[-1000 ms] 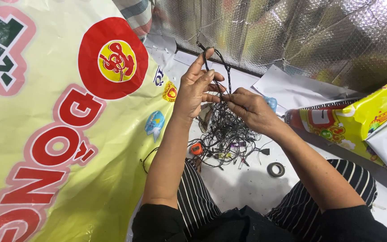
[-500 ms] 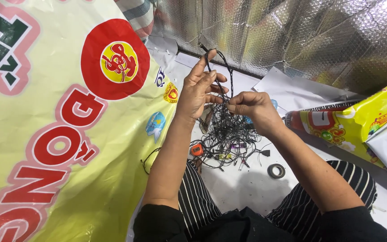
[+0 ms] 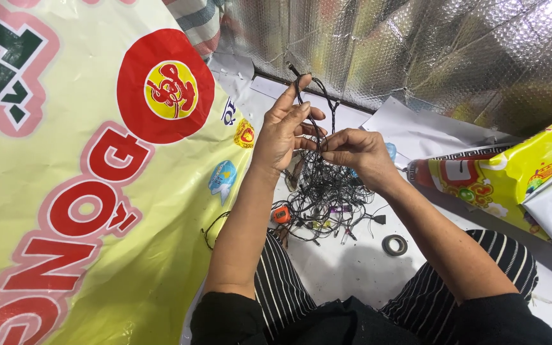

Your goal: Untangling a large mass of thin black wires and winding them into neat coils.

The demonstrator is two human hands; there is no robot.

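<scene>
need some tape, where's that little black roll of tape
In the head view, the roll of tape lies flat on the white floor right of the tangle of wires, beside the striped trouser leg.

Both forearms bare, reaching forward from dark short sleeves; elbows bent, arms converging toward the centre. Left hand (image 3: pixel 283 131) raised, wrist slightly cocked back, back of hand toward the camera. Its fingers extended and pointing up and away, index and middle held close together, thumb tucked toward the palm side. Right hand (image 3: pixel 356 153) a little lower and just beside it, knuckles up, fingers curled inward toward the left hand, thumb and forefinger pressed together in a pinch. Fingertips of both hands nearly meet.
</scene>
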